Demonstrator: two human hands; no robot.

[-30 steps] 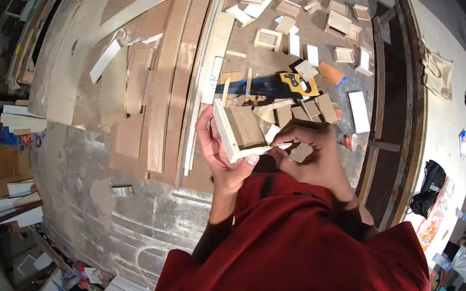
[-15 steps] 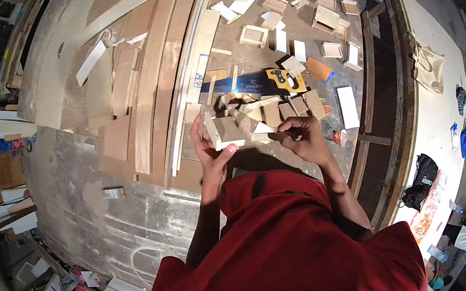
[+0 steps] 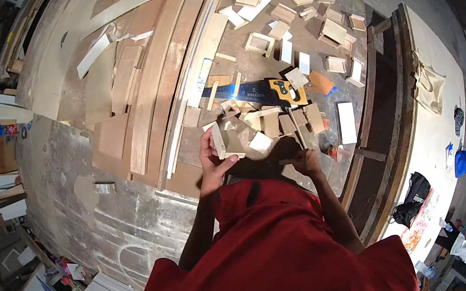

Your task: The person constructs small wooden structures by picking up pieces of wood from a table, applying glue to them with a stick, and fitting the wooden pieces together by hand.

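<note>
My left hand (image 3: 212, 170) grips a small wooden box (image 3: 229, 140) by its edge, thumb on the near side and fingers round the far left side. To the right and closer to my body, my right hand (image 3: 308, 164) is closed, apart from the box. Something thin may stick out of its fingers to the left, too dark to name. Beyond both hands lie a handsaw (image 3: 264, 93) with a yellow and black handle and several small wood pieces (image 3: 271, 124). A small white-topped block (image 3: 260, 142) lies between the hands.
Several small wooden boxes (image 3: 259, 44) are scattered at the far right. Long boards (image 3: 164, 77) lie to the left. A white panel (image 3: 347, 122) rests near a dark open frame (image 3: 374, 129). A black bag (image 3: 415, 197) lies on the pale surface at right.
My right hand has moved away from the box, toward my body, and its fingers have closed further. My left hand still holds the box. The camera view has shifted slightly.
</note>
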